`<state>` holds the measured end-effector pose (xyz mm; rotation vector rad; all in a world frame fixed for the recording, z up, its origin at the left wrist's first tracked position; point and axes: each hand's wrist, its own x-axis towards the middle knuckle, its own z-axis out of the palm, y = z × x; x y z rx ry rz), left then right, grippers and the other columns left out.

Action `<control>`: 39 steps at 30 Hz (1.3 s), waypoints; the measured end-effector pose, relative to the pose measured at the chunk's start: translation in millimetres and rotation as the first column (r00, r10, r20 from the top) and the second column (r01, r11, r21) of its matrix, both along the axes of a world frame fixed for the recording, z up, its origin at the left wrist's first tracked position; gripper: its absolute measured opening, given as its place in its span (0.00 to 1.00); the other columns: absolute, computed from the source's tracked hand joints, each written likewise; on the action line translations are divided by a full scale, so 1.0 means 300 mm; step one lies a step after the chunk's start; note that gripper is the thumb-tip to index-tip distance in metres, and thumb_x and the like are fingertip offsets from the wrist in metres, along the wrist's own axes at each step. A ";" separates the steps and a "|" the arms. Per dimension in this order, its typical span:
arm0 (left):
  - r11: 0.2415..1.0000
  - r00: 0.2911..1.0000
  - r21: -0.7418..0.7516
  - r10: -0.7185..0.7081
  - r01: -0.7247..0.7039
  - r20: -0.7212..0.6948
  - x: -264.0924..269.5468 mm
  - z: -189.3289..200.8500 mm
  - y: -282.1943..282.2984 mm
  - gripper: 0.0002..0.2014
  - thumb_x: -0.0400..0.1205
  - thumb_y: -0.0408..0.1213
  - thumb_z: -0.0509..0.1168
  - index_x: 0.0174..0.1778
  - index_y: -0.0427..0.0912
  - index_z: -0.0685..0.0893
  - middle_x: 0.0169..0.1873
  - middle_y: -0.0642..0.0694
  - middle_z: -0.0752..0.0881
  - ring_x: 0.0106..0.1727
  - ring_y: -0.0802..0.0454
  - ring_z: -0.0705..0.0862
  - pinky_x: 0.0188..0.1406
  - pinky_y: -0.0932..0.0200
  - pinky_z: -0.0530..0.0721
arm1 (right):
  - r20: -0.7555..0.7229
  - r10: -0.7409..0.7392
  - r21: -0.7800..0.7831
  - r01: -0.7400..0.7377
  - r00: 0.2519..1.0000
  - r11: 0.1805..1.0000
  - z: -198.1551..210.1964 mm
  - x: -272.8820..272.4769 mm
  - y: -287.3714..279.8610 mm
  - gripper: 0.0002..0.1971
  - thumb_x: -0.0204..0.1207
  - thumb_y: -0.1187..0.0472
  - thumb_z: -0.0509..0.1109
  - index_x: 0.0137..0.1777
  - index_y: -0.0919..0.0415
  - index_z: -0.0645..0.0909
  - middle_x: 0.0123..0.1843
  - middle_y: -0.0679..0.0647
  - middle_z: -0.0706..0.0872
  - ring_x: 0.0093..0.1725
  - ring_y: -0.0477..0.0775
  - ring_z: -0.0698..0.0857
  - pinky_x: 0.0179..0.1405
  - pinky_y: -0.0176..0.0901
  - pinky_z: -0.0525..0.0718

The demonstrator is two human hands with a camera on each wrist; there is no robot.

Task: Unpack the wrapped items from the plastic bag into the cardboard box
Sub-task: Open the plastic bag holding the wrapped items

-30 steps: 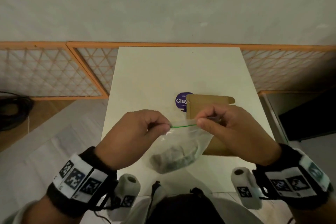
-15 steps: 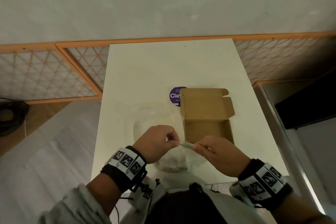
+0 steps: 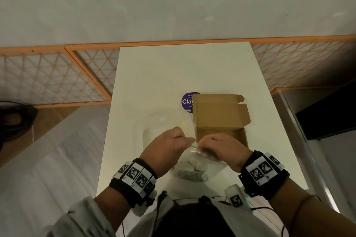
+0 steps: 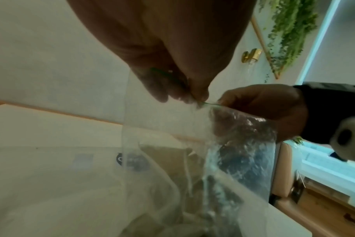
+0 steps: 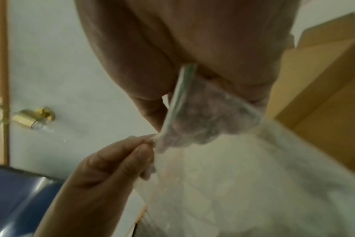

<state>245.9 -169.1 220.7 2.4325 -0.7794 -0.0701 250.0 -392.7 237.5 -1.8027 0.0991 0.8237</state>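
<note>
A clear zip-top plastic bag (image 3: 194, 167) with a green seal strip hangs above the near edge of the white table (image 3: 173, 75). Dark wrapped items (image 3: 189, 174) sit in its bottom. My left hand (image 3: 169, 150) pinches the left part of the bag's top edge. My right hand (image 3: 221, 148) pinches the right part, and the two sets of fingertips almost meet. In the left wrist view the bag (image 4: 223, 152) sags below both hands. In the right wrist view the seal strip (image 5: 182, 86) runs between my fingers. The open cardboard box (image 3: 221, 127) stands just beyond my right hand, lid flap tilted back.
A purple round sticker (image 3: 186, 102) lies on the table, partly under the box's left corner. A faint clear plastic shape (image 3: 163, 123) lies left of the box. Orange lattice panels (image 3: 57, 79) line the wall behind. The floor drops away on both sides.
My hands have come closer together along the bag's top edge, so less of the green strip shows between them. The bag hangs low near the table's front edge, after being held higher before the box.
</note>
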 end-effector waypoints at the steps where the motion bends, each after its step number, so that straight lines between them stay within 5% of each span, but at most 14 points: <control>1: 1.000 1.000 -0.001 -0.006 0.006 0.016 -0.007 -0.003 -0.002 0.13 0.83 0.32 0.74 0.63 0.47 0.89 0.42 0.46 0.84 0.36 0.46 0.85 0.31 0.50 0.88 | -0.040 -0.034 0.012 0.034 0.999 0.999 -0.002 0.003 0.003 0.14 0.84 0.58 0.70 0.35 0.57 0.86 0.33 0.52 0.81 0.34 0.47 0.76 0.36 0.39 0.73; 4: 1.000 0.998 0.021 -0.008 0.007 0.066 -0.018 -0.001 -0.007 0.07 0.83 0.31 0.74 0.54 0.46 0.88 0.41 0.48 0.85 0.35 0.46 0.86 0.29 0.47 0.89 | -0.155 -0.120 0.019 0.125 0.981 0.992 -0.005 0.011 0.011 0.17 0.80 0.60 0.72 0.28 0.53 0.84 0.30 0.49 0.80 0.30 0.47 0.76 0.33 0.41 0.73; 8: 0.998 0.996 0.062 0.004 -0.010 0.084 -0.020 -0.001 0.003 0.13 0.78 0.26 0.77 0.48 0.48 0.86 0.39 0.50 0.84 0.31 0.47 0.83 0.26 0.51 0.85 | -0.268 -0.204 0.060 0.228 0.942 0.972 -0.012 0.022 0.000 0.15 0.78 0.64 0.71 0.28 0.55 0.80 0.30 0.52 0.77 0.28 0.49 0.74 0.28 0.41 0.72; 11: 0.999 0.999 0.039 -0.016 0.014 0.045 -0.028 -0.007 0.005 0.02 0.86 0.37 0.68 0.49 0.50 0.83 0.40 0.52 0.86 0.34 0.48 0.84 0.32 0.50 0.86 | -0.138 -0.118 0.043 0.125 0.983 0.991 -0.008 0.024 -0.014 0.19 0.84 0.53 0.72 0.29 0.54 0.86 0.32 0.50 0.84 0.32 0.47 0.80 0.35 0.42 0.77; 14: 1.000 1.000 0.028 0.003 -0.003 0.007 -0.028 -0.018 -0.008 0.15 0.90 0.51 0.55 0.48 0.48 0.82 0.40 0.53 0.87 0.37 0.50 0.83 0.37 0.50 0.86 | -0.088 0.005 0.054 0.000 0.996 0.999 0.006 0.020 -0.015 0.22 0.82 0.37 0.71 0.46 0.56 0.93 0.42 0.51 0.94 0.40 0.47 0.88 0.46 0.43 0.84; 17: 0.998 0.993 0.054 -0.028 0.022 0.113 -0.013 -0.041 -0.011 0.18 0.90 0.51 0.54 0.44 0.45 0.82 0.39 0.51 0.86 0.36 0.48 0.83 0.38 0.48 0.86 | -0.047 0.094 0.032 -0.092 0.995 0.995 0.005 0.021 -0.017 0.25 0.84 0.41 0.70 0.50 0.66 0.90 0.35 0.48 0.89 0.29 0.45 0.76 0.31 0.35 0.74; 23: 0.999 0.928 0.036 -0.040 0.029 0.372 0.002 -0.054 -0.004 0.09 0.87 0.45 0.67 0.44 0.49 0.89 0.52 0.51 0.89 0.47 0.48 0.83 0.64 0.48 0.79 | -0.204 0.045 0.161 -0.011 0.978 0.987 -0.031 0.016 -0.027 0.13 0.82 0.50 0.75 0.45 0.61 0.88 0.34 0.53 0.82 0.28 0.48 0.70 0.27 0.38 0.66; 27: 0.998 0.886 -0.006 -0.048 0.058 0.460 -0.029 -0.064 -0.011 0.04 0.81 0.37 0.77 0.47 0.52 0.91 0.53 0.49 0.89 0.50 0.48 0.81 0.62 0.47 0.77 | -0.077 0.086 -0.006 -0.086 0.993 0.996 -0.024 0.041 -0.041 0.12 0.85 0.52 0.73 0.44 0.60 0.87 0.28 0.49 0.80 0.26 0.45 0.73 0.29 0.35 0.70; 31: 0.999 0.919 -0.032 -0.015 0.030 0.394 -0.062 -0.059 -0.017 0.03 0.80 0.42 0.78 0.45 0.54 0.90 0.49 0.49 0.86 0.51 0.47 0.80 0.52 0.47 0.79 | 0.130 0.110 -0.221 -0.080 0.985 0.972 -0.025 0.070 -0.041 0.16 0.88 0.50 0.68 0.44 0.60 0.86 0.34 0.48 0.85 0.33 0.44 0.79 0.41 0.42 0.80; 35: 0.980 0.975 -0.144 0.159 -0.138 0.153 -0.071 -0.027 -0.017 0.11 0.84 0.56 0.71 0.45 0.54 0.90 0.56 0.53 0.83 0.57 0.52 0.79 0.59 0.50 0.79 | 0.266 0.099 -0.251 -0.031 0.959 0.967 -0.014 0.073 -0.028 0.17 0.88 0.49 0.66 0.43 0.59 0.83 0.32 0.46 0.81 0.30 0.41 0.75 0.37 0.40 0.77; 37: 0.897 0.926 -0.235 0.372 -0.375 -0.060 -0.059 0.009 -0.022 0.15 0.81 0.62 0.70 0.47 0.54 0.87 0.58 0.55 0.79 0.60 0.54 0.77 0.62 0.60 0.75 | 0.310 0.110 -0.201 -0.048 0.944 0.978 -0.007 0.064 -0.017 0.16 0.87 0.47 0.68 0.45 0.59 0.84 0.33 0.46 0.82 0.31 0.41 0.76 0.37 0.41 0.79; 39: 0.788 0.805 -0.188 0.542 -0.587 -0.241 -0.034 0.025 -0.029 0.21 0.76 0.64 0.74 0.52 0.54 0.79 0.58 0.56 0.74 0.62 0.54 0.75 0.59 0.65 0.73 | 0.347 0.121 -0.197 -0.054 0.930 0.979 -0.005 0.057 -0.006 0.14 0.86 0.46 0.68 0.46 0.55 0.83 0.34 0.46 0.82 0.33 0.42 0.78 0.39 0.44 0.81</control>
